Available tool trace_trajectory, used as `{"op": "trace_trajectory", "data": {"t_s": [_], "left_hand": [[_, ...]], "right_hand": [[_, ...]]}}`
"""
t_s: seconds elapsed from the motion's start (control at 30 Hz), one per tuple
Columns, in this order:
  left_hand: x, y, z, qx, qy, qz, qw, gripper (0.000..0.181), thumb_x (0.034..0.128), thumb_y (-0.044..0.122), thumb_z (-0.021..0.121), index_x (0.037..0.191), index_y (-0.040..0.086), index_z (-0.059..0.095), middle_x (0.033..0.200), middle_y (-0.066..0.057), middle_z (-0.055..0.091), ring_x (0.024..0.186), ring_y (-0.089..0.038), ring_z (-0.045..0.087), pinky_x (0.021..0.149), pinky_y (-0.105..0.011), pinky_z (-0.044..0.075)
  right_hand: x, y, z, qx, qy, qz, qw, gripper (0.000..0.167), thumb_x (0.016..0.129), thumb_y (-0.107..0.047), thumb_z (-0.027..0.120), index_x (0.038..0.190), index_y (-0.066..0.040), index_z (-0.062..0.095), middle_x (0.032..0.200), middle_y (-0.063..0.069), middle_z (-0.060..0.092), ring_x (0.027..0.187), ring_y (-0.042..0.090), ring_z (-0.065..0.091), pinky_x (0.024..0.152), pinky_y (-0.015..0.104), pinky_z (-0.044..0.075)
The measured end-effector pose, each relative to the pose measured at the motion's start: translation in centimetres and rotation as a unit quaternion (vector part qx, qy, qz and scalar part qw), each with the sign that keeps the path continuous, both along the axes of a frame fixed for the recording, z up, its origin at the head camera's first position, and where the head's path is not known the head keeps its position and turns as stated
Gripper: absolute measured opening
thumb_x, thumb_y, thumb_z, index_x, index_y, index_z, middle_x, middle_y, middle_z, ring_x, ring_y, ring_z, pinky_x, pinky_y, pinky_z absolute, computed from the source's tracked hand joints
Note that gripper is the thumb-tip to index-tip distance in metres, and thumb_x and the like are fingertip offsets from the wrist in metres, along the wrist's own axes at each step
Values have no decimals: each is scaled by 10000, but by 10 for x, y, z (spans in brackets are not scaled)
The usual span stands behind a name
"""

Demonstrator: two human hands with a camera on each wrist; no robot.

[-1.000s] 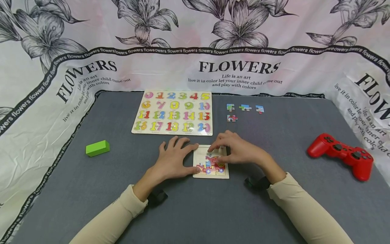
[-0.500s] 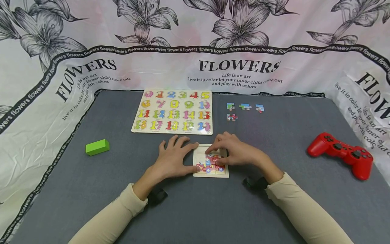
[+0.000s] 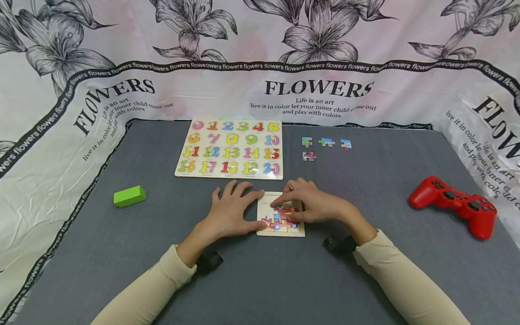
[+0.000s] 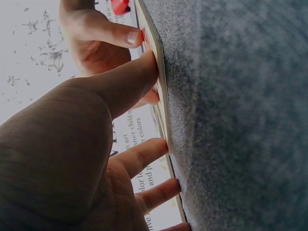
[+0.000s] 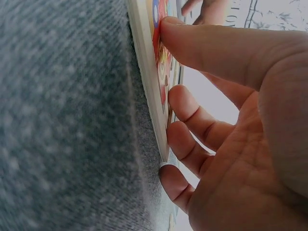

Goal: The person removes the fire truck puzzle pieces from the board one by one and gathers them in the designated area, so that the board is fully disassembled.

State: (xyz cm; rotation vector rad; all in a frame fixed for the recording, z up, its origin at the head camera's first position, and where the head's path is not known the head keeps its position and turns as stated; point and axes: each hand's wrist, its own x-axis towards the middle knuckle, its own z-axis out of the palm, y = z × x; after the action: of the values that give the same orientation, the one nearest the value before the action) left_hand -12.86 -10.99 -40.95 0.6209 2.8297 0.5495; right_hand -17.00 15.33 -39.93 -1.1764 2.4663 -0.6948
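Observation:
A small square wooden puzzle board (image 3: 265, 201) lies flat on the table, with several joined red and blue jigsaw pieces (image 3: 278, 221) in its lower part. The left hand (image 3: 229, 214) spreads its fingers at the board's left side. Its thumb touches the lower left corner and its index finger the upper left. Over the right side, the right hand (image 3: 314, 201) rests its thumb (image 5: 187, 41) on the picture pieces, while its index fingertip touches the board further left. Part of the pieces lies hidden under this hand. Several loose jigsaw pieces (image 3: 327, 142) lie beyond it.
A number puzzle board (image 3: 242, 141) lies behind the small board. A green block (image 3: 130, 196) sits at the left, and a red game controller (image 3: 452, 206) at the right. A flower-printed cloth (image 3: 211, 97) hangs along the table's back and sides.
The right hand's index finger has slid a little to the left across the board, its thumb staying by the pieces. The left hand and the loose pieces have kept their places.

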Motion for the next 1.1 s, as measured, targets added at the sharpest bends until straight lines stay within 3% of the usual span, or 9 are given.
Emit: {"op": "trace_trajectory", "data": {"t_s": [0.83, 0.97, 1.1], "left_hand": [[0, 0, 1, -48, 15, -22, 10000, 797, 842, 630, 727, 1530, 315, 475, 1607, -64, 375, 1533, -434, 210, 1132, -780, 146], [-1, -4, 2, -70, -19, -244, 9997, 820, 851, 641, 711, 1552, 314, 438, 1620, -72, 362, 1537, -450, 199, 1126, -790, 151], [-6, -14, 5, -156, -236, -823, 9962, 850, 848, 628, 729, 1574, 365, 374, 1679, -77, 272, 1562, -447, 144, 1147, -778, 137]], "right_hand": [[-3, 3, -3, -174, -95, 77, 9998, 394, 898, -119, 738, 1261, -273, 731, 1026, -29, 560, 904, 182, 400, 766, 349, 245], [-3, 3, -3, -191, -107, 80, 9997, 393, 898, -118, 736, 1261, -271, 733, 1027, -27, 561, 901, 186, 402, 766, 348, 247], [-2, 3, -3, -172, -132, 48, 9998, 398, 899, -123, 739, 1262, -285, 732, 1035, -35, 564, 903, 182, 400, 770, 351, 247]]}}
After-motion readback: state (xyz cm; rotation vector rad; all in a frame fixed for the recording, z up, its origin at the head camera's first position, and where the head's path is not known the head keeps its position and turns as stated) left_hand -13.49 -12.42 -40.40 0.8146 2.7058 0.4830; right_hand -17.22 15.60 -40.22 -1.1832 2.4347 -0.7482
